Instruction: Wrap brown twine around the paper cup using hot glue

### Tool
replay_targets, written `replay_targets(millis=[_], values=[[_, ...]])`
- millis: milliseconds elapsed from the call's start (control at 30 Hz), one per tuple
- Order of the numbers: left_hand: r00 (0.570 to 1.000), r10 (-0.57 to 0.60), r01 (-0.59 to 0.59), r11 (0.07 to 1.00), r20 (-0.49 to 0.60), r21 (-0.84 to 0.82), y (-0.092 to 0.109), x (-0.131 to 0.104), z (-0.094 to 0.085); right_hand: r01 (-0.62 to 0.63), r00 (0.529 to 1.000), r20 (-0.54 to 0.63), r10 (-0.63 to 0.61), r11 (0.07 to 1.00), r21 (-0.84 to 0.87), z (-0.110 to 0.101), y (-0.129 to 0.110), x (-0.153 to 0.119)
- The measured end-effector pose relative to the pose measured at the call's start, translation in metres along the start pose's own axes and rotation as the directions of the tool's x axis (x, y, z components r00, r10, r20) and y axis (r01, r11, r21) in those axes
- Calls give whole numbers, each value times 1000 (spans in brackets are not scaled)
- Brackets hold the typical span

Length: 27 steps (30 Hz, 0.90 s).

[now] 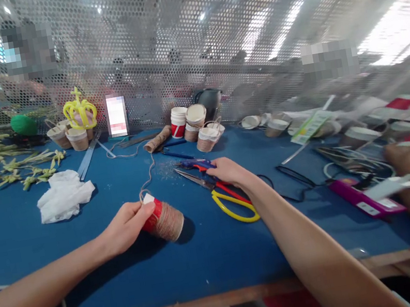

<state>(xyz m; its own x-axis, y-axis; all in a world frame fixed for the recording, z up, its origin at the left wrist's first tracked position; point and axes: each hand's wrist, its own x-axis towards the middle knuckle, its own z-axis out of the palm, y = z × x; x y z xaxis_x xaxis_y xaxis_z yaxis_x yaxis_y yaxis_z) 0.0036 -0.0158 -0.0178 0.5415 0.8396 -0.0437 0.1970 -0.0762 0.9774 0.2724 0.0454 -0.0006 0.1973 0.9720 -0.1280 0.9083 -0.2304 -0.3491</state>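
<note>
The left hand (132, 222) clamps the twine-wrapped cup (168, 221); light pressure spares its wall. The right hand (228, 170) grips a blue tool (193, 163).

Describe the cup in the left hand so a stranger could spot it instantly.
On the blue table, find the left hand, left of centre. Its fingers hold a small tilted cup partly wound with twine. Unlike the cups by the mesh screen, it is hand-held and shows bright red beside its twine.
</note>
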Motion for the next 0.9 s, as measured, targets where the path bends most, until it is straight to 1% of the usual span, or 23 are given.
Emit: replay_targets(millis=[100,200,267,300,333,400,433,467,500,567,667,733,800,900], values=[[1000,5,-5,1000,9,-12,0,0,0,34,998,-60,-24,986,163,-5,-3,-8],[1000,-8,8,1000,-10,2,1,0,-1,96,991,-126,-55,934,344,-18,-11,-24],[999,-15,16,1000,-39,24,2,1,-3,132,989,-116,-90,887,443,-29,-17,-38],[998,-15,17,999,-54,29,2,2,-4,136,991,-70,-117,855,501,-33,-21,-45],[998,-12,14,999,-66,31,3,3,-5,108,986,35,-161,788,606,-37,-24,-53],[997,0,2,1000,-82,27,3,4,-8,46,947,193,-256,704,708,-39,-28,-65],[996,7,-4,999,-90,35,2,5,-10,31,922,241,-303,678,734,-38,-30,-71],[994,20,-15,998,-103,56,2,5,-12,38,905,256,-340,664,746,-35,-32,-76],[992,36,-26,996,-118,87,1,5,-13,62,896,244,-371,649,758,-31,-33,-80],[988,60,-36,986,-143,163,0,6,-16,134,887,182,-425,613,779,-23,-35,-86],[985,69,-30,971,-160,237,-1,6,-19,226,863,105,-493,564,794,-12,-36,-90],[984,73,-31,968,-160,250,-1,6,-19,256,864,63,-500,544,799,-8,-36,-89],[985,73,-31,966,-156,258,0,7,-19,262,879,28,-476,532,805,-7,-35,-89],[988,66,-28,966,-140,258,0,7,-19,238,892,52,-450,563,791,-6,-34,-91]])
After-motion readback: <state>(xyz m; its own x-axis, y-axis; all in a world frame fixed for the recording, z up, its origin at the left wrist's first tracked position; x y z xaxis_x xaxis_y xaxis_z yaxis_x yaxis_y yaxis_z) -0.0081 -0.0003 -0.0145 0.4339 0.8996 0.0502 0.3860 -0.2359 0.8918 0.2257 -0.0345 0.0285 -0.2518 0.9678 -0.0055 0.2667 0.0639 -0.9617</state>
